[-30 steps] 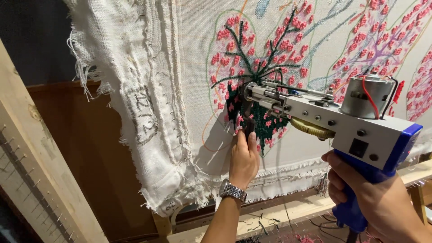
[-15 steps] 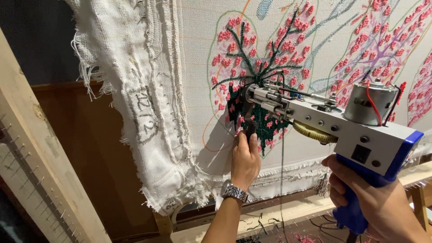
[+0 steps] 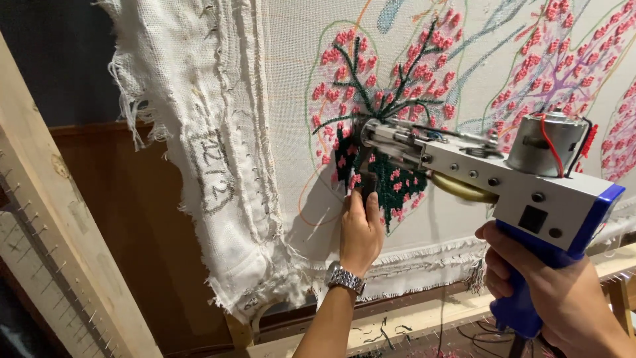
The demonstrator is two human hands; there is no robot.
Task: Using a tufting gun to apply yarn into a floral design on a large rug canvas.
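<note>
Head view: right hand [image 3: 563,292] grips tufting gun [image 3: 503,179]; left hand [image 3: 361,232] lies flat, fingers extended, on cloth [image 3: 291,119] below its tip.

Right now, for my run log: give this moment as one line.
left hand: flat on backing cloth | right hand: grips tufting gun | tip at dark tufted patch

Tufting gun [image 3: 477,166] spanned the cloth face from centre to right, nose against the backing cloth [image 3: 291,119]; left hand [image 3: 361,232] sat directly under the nose, blocking approach from below. Right hand [image 3: 563,292] filled the lower right corner. Bunched loose cloth [image 3: 212,166] and slanted wooden frame beam [image 3: 59,219] closed off the left. Upper cloth area stood open.
</note>
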